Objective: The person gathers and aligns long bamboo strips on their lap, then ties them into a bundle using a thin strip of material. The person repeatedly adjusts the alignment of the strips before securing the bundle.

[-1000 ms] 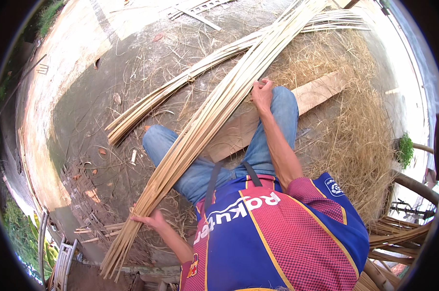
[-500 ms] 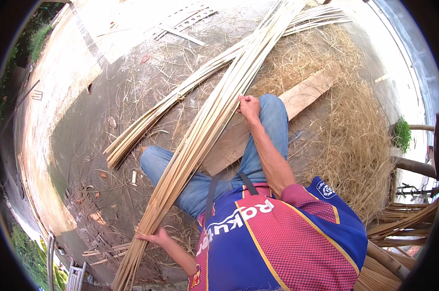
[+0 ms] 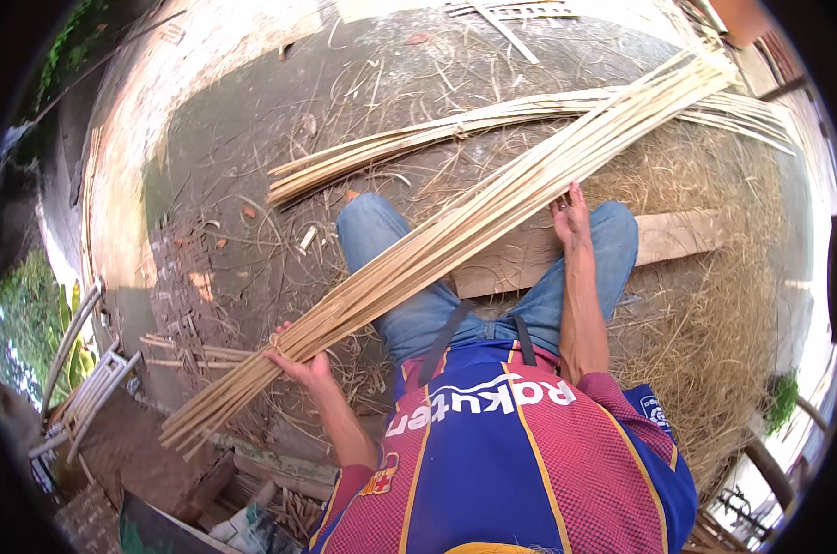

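A long bundle of thin bamboo strips [image 3: 455, 231] slants across my lap, from the lower left up to the far right. Close to its lower end, where a tie wraps it, my left hand [image 3: 303, 367] grips it from beneath with fingers curled round. Farther along, above my right knee, my right hand [image 3: 573, 220] holds the bundle's near edge, its fingers partly hidden under the strips. Beyond my knees a second tied bundle of bamboo strips [image 3: 372, 159] lies on the ground, partly crossed by the held one.
A wooden board [image 3: 682, 235] lies beneath my legs and reaches to the right. Fine shavings [image 3: 714, 314] are heaped on the right. Loose curls and a few pale slats [image 3: 503, 32] lie on the far ground. A metal frame [image 3: 100, 392] stands at the lower left.
The view has swung, so the bundle now lies flatter across it. My right hand has turned from a closed grip to palm up under the strips. My left hand stays near the tied end.
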The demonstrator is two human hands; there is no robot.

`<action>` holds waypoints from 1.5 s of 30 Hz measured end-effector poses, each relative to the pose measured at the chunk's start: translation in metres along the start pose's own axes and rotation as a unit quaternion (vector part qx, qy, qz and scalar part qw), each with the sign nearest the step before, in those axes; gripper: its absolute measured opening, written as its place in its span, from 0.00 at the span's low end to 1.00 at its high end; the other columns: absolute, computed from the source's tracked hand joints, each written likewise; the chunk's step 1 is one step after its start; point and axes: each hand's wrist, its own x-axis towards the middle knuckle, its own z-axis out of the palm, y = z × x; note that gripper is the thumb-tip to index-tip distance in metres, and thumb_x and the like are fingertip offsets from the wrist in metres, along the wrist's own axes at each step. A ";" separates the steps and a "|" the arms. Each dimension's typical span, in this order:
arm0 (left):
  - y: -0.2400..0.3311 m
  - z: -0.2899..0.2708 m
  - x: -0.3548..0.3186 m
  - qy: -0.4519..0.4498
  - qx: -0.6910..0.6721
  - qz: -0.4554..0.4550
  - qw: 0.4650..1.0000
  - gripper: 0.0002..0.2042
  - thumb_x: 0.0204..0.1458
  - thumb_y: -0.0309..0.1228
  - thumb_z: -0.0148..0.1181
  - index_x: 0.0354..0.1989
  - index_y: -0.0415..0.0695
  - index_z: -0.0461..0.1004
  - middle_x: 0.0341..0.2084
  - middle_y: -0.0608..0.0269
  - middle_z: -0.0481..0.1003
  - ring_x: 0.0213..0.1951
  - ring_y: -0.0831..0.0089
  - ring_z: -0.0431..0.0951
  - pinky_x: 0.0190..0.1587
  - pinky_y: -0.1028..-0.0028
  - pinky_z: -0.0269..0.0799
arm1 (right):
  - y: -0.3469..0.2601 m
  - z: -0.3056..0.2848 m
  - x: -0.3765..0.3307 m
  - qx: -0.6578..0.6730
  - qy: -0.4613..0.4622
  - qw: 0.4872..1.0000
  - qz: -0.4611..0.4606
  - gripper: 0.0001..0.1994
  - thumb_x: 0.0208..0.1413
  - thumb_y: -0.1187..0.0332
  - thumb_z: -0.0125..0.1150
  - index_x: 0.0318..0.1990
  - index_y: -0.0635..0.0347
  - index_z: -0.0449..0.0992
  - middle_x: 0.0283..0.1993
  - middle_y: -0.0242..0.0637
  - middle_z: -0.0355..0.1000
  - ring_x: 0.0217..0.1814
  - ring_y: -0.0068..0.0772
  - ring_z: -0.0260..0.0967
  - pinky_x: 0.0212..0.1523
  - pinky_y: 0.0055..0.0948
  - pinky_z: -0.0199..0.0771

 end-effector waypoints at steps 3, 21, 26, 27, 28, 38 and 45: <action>0.005 0.002 -0.009 -0.008 -0.009 0.017 1.000 0.33 0.58 0.58 0.61 0.63 0.47 0.70 0.59 0.62 0.75 0.64 0.63 0.70 0.71 0.47 0.59 | -0.013 -0.003 0.009 0.037 -0.057 0.996 -0.059 0.19 0.72 0.60 0.52 0.62 0.61 0.70 0.58 0.39 0.76 0.58 0.37 0.75 0.60 0.38 0.77; 0.010 -0.001 -0.018 0.015 0.036 0.073 0.997 0.43 0.53 0.65 0.61 0.68 0.47 0.60 0.65 0.55 0.66 0.66 0.55 0.66 0.69 0.51 0.61 | -0.028 0.054 -0.017 -0.412 0.172 0.833 -0.326 0.18 0.67 0.61 0.58 0.56 0.68 0.73 0.53 0.45 0.74 0.53 0.37 0.73 0.54 0.33 0.75; 0.007 -0.025 -0.014 0.261 0.184 0.214 0.923 0.35 0.57 0.60 0.63 0.62 0.48 0.61 0.58 0.55 0.64 0.59 0.63 0.67 0.60 0.55 0.65 | 0.005 0.164 -0.110 -0.565 -0.103 0.736 -0.358 0.13 0.68 0.63 0.57 0.49 0.63 0.79 0.49 0.39 0.75 0.53 0.35 0.70 0.55 0.38 0.69; 0.008 -0.035 -0.012 0.290 0.218 0.242 0.900 0.33 0.58 0.58 0.63 0.61 0.49 0.61 0.56 0.55 0.64 0.56 0.64 0.68 0.56 0.57 0.66 | 0.016 0.174 -0.117 -0.576 -0.204 0.703 -0.364 0.11 0.68 0.65 0.57 0.47 0.63 0.79 0.46 0.39 0.76 0.51 0.35 0.71 0.55 0.38 0.69; 0.008 -0.040 -0.014 0.342 0.361 0.315 0.808 0.26 0.60 0.54 0.63 0.53 0.46 0.66 0.52 0.56 0.64 0.51 0.64 0.68 0.52 0.56 0.65 | 0.026 0.186 -0.125 -0.596 -0.270 0.667 -0.357 0.10 0.67 0.66 0.59 0.46 0.63 0.78 0.46 0.42 0.76 0.51 0.39 0.72 0.56 0.38 0.69; 0.077 0.008 -0.040 -0.062 0.791 0.371 0.482 0.08 0.61 0.32 0.60 0.45 0.46 0.81 0.50 0.64 0.78 0.56 0.61 0.74 0.70 0.47 0.52 | 0.080 0.192 -0.140 -0.779 -0.356 0.424 -0.295 0.22 0.70 0.50 0.48 0.39 0.55 0.83 0.37 0.43 0.80 0.44 0.49 0.77 0.60 0.49 0.63; 0.090 0.030 -0.021 -0.077 0.821 0.341 0.453 0.07 0.59 0.32 0.61 0.41 0.45 0.80 0.37 0.58 0.82 0.43 0.54 0.81 0.54 0.54 0.69 | 0.081 0.187 -0.136 -0.755 -0.354 0.448 -0.323 0.21 0.70 0.52 0.48 0.36 0.57 0.82 0.36 0.42 0.79 0.42 0.49 0.76 0.61 0.51 0.63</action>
